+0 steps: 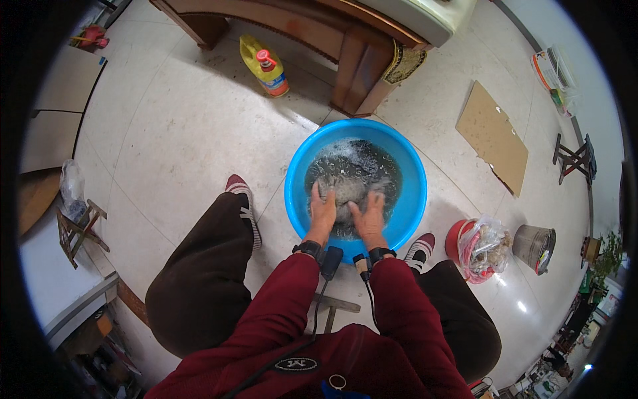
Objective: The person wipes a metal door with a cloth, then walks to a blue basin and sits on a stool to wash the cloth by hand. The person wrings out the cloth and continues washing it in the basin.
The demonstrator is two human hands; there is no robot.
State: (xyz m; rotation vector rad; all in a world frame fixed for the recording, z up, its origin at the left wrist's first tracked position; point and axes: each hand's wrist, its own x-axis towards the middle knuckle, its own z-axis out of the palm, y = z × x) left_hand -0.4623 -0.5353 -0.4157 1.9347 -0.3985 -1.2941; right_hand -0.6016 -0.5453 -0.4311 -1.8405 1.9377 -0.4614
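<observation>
A round blue basin (pixel 421 193) on the floor between my feet holds dark, foamy water. In the water lies a wet, grey, bunched cloth (pixel 347 189); its exact kind does not show. My left hand (pixel 322 214) grips the cloth's left side, thumb toward the middle and fingertips partly under water. On the opposite side my right hand (pixel 370 216) grips it too, its fingers blurred and partly sunk in the water. Both wrists carry dark straps, close to the basin's near rim.
Beyond the basin stands a carved wooden table leg (pixel 362 76), with a yellow bottle (pixel 266 66) nearby. To the right are a cardboard sheet (pixel 493 136), a red bucket with a plastic bag (pixel 484 247) and a grey bucket (pixel 533 247). A folding stool (pixel 81 229) stands left.
</observation>
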